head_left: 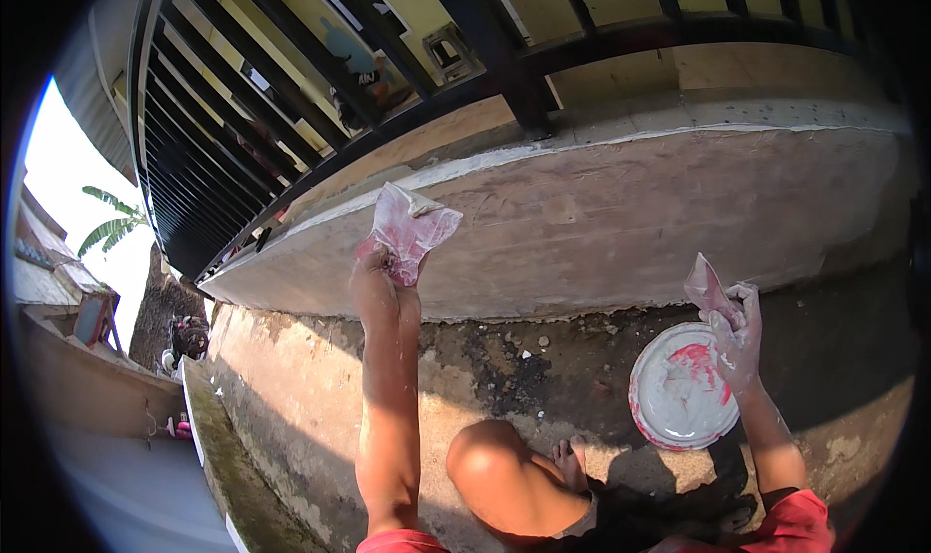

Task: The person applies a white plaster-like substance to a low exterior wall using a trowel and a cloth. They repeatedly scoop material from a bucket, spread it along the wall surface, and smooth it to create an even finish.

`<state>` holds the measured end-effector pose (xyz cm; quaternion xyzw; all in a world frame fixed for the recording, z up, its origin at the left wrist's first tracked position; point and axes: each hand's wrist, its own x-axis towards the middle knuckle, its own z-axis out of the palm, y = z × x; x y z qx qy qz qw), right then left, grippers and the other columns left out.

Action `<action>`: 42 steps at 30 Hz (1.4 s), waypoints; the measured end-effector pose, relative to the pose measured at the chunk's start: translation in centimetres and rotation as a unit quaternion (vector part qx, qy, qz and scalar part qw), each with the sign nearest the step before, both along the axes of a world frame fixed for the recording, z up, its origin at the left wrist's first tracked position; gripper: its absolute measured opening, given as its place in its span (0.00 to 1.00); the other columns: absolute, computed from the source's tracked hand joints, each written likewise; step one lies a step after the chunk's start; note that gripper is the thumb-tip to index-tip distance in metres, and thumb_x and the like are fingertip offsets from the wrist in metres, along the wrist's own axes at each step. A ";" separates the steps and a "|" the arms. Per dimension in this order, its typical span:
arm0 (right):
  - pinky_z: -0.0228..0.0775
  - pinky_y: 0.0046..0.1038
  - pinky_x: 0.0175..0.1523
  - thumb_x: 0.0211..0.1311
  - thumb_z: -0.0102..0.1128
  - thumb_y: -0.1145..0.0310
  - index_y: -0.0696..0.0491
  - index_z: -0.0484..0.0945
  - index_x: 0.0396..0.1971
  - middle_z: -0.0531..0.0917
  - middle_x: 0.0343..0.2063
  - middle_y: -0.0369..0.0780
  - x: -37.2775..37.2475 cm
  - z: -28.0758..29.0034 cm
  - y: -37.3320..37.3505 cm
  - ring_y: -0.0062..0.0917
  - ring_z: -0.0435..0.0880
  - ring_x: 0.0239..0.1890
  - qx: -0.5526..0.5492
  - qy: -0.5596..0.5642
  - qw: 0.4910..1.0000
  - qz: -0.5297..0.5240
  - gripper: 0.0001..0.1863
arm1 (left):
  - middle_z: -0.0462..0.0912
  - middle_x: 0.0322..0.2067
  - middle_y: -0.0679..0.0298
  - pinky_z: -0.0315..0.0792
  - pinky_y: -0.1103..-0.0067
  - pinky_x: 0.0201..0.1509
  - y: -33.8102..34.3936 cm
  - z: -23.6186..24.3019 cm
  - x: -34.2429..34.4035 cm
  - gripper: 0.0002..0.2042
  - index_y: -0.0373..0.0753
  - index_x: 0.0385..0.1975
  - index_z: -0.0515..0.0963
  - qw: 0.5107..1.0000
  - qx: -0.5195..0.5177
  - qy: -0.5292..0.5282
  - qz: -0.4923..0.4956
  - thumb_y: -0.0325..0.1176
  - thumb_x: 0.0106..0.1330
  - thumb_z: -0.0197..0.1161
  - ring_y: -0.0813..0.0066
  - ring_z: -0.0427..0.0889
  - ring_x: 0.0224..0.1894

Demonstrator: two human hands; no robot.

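My left hand is closed round a flat pinkish spreader smeared with white paste, raised in front of the low wall. A lump of paste sits near the spreader's far edge. Over at the right, my right hand grips a smaller pointed pinkish spreader, and its fingers are whitened with paste. Just below and left of that hand lies a round white lid or shallow pan. White paste covers much of it, with red smears beside the right hand.
Black metal railing stands on top of the wall. Small rubble and dark crumbs lie on the concrete ground by the wall's foot. My bent knee is at the lower middle. A mossy ledge runs along the left. Behind the railing is a stool.
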<state>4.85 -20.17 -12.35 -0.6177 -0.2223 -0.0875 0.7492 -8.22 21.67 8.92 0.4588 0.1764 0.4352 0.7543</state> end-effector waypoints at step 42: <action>0.87 0.33 0.40 0.66 0.61 0.73 0.58 0.80 0.48 0.86 0.39 0.39 3.5 8.0 -10.6 0.25 0.88 0.37 0.369 0.182 0.911 0.012 0.12 | 0.85 0.40 0.55 0.77 0.77 0.51 -18.8 -9.6 8.5 0.11 0.32 0.53 0.65 0.804 0.525 0.199 -0.196 0.21 0.75 0.54 0.74 0.83 0.42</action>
